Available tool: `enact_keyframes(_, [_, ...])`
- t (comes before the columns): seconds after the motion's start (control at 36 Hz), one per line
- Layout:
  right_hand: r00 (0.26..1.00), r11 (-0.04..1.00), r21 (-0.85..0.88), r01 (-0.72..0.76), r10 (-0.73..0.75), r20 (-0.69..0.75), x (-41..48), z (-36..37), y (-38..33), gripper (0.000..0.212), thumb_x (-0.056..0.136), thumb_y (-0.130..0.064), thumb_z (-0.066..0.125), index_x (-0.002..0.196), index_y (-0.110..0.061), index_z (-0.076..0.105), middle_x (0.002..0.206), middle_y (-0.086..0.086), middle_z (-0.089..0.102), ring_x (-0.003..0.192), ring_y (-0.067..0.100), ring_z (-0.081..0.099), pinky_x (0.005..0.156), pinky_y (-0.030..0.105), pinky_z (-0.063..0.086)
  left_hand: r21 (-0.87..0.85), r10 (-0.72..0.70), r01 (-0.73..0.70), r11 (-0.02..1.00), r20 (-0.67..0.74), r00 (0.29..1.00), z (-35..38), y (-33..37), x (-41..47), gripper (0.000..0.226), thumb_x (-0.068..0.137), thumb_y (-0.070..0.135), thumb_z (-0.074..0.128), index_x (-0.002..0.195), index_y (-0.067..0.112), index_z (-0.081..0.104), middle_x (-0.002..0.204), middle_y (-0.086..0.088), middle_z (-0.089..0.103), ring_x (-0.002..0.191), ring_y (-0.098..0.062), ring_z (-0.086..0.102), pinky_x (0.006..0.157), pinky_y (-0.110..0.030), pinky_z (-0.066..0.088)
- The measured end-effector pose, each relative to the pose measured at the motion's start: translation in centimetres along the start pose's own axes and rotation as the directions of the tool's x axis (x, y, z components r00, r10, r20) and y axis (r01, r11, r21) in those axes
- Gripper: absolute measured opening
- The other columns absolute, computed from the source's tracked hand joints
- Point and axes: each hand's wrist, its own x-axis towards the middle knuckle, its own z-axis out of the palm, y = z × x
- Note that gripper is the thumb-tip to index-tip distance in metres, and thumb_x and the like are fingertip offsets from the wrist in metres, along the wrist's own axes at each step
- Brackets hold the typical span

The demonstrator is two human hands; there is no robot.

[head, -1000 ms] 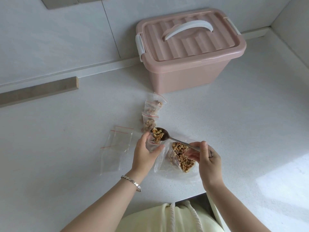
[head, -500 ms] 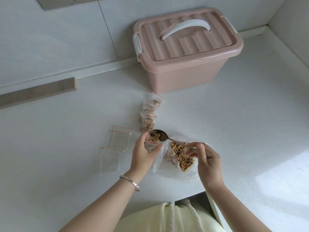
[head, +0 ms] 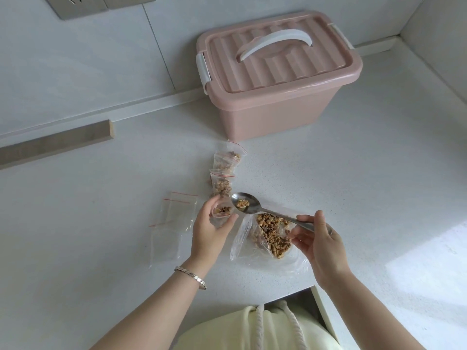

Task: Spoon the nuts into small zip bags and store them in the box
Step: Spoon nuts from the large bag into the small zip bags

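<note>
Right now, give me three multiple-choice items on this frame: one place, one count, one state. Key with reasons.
1. The spoon in the right hand has its bowl where?
A. In a drawer
B. At the mouth of the open small bag held by the left hand
C. In a cup

2. How many filled small bags lie loose on the counter?
A. None
B. Two
C. Five

3. The box's lid is:
A. Shut
B. Leaning on the wall
C. Upside down on the counter

Key: 1 B, the bowl hangs beside the held bag's opening; 2 B, two nut-filled bags lie in front of the box; 3 A, the lid sits flush on the rim.
</note>
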Motion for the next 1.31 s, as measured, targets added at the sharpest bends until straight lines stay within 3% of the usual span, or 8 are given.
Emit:
enact_keyframes(0.19, [0.988, 0.993, -0.08, 0.088, -0.097, -0.122, -0.5, -3.8, -1.1, 0.047, 0.097, -0.037, 0.034, 0.076, -0.006, 0.061, 0.049, 0.003, 0.059, 0.047, 0.013, 0.058, 0.055, 0.025, 0.05, 0.048, 0.021, -0.017, 0.999, -0.078, 0.997, -0.7, 0.2, 1.7, 0.051, 0.077, 0.019, 0.074, 0.123, 0.016, 0.052, 0.114, 0.011, 0.054, 0.108, -0.004, 0.048, 0.081, 0.006, 0.029])
enact_keyframes(0.47, [0.969, 0.98, -0.142, 0.139, -0.164, -0.184, -1.2, -5.3, -0.4, 0.047, 0.098, -0.033, 0.035, 0.073, -0.003, 0.061, 0.045, 0.004, 0.056, 0.043, 0.013, 0.055, 0.058, 0.033, 0.044, 0.18, 0.109, -0.092, 0.979, -0.083, 0.991, -1.7, 0.6, 4.0, 0.068, 0.072, 0.028, 0.077, 0.129, 0.009, 0.044, 0.123, 0.006, 0.047, 0.114, -0.009, 0.045, 0.097, -0.022, 0.033])
enact_keyframes(0.58, [0.964, 0.978, -0.146, 0.152, -0.179, -0.197, -1.4, -5.1, -0.1, 0.048, 0.099, -0.033, 0.035, 0.072, -0.003, 0.061, 0.045, 0.003, 0.056, 0.043, 0.013, 0.054, 0.057, 0.033, 0.043, 0.396, 0.013, 0.123, 0.91, -0.324, 0.946, -3.9, -1.9, 3.5, 0.053, 0.08, 0.032, 0.068, 0.121, 0.003, 0.051, 0.124, -0.015, 0.055, 0.117, -0.033, 0.047, 0.097, -0.041, 0.035])
enact_keyframes(0.67, [0.962, 0.98, -0.139, 0.146, -0.173, -0.21, -1.5, -5.1, 0.0, 0.047, 0.099, -0.032, 0.035, 0.072, -0.003, 0.06, 0.044, 0.003, 0.055, 0.042, 0.013, 0.054, 0.058, 0.033, 0.044, 0.482, -0.219, 0.342, 0.807, -0.294, 0.93, -4.9, -3.3, 3.3, 0.067, 0.072, 0.034, 0.074, 0.125, 0.005, 0.045, 0.128, -0.018, 0.049, 0.12, -0.037, 0.039, 0.096, -0.043, 0.035])
enact_keyframes(0.81, [0.961, 0.981, -0.135, 0.139, -0.167, -0.221, -1.7, -5.4, 0.2, 0.046, 0.099, -0.033, 0.035, 0.074, -0.003, 0.06, 0.044, 0.003, 0.056, 0.043, 0.013, 0.055, 0.06, 0.034, 0.044, 0.594, -0.277, 0.349, 0.725, -0.213, 0.937, -5.1, -3.8, 4.2, 0.077, 0.069, 0.04, 0.075, 0.128, 0.006, 0.039, 0.126, -0.019, 0.046, 0.119, -0.037, 0.04, 0.093, -0.042, 0.038])
enact_keyframes(1.03, [0.953, 0.978, -0.168, 0.121, -0.162, -0.256, -1.8, -6.7, 0.7, 0.043, 0.099, -0.029, 0.035, 0.074, -0.004, 0.06, 0.044, 0.003, 0.056, 0.044, 0.012, 0.055, 0.06, 0.034, 0.045, 0.335, -0.231, 0.288, 0.897, -0.2, 0.952, -4.9, -4.4, 5.6, 0.038, 0.073, 0.011, 0.072, 0.106, 0.009, 0.053, 0.097, -0.01, 0.061, 0.088, -0.031, 0.06, 0.075, -0.037, 0.048])
enact_keyframes(1.19, [0.949, 0.979, -0.191, 0.074, -0.128, -0.289, -1.5, -7.7, 2.7, 0.043, 0.099, -0.032, 0.035, 0.078, -0.006, 0.062, 0.047, 0.003, 0.06, 0.052, 0.015, 0.06, 0.054, 0.024, 0.052, 0.022, -0.24, 0.274, 0.961, -0.417, 0.876, -6.3, -2.0, 4.1, 0.008, 0.087, 0.006, 0.057, 0.093, 0.005, 0.062, 0.089, -0.013, 0.062, 0.087, -0.034, 0.063, 0.076, -0.033, 0.047])
enact_keyframes(1.31, [0.964, 0.992, -0.124, 0.015, -0.047, -0.261, -1.3, -7.3, 4.2, 0.038, 0.098, -0.031, 0.037, 0.084, -0.008, 0.063, 0.059, 0.005, 0.065, 0.055, 0.011, 0.064, 0.054, 0.02, 0.053, -0.157, -0.207, 0.151, 0.976, -0.446, 0.871, -6.9, 1.9, 1.3, 0.003, 0.091, 0.006, 0.053, 0.09, 0.008, 0.056, 0.084, -0.001, 0.059, 0.059, 0.0, 0.064, 0.057, -0.007, 0.044])
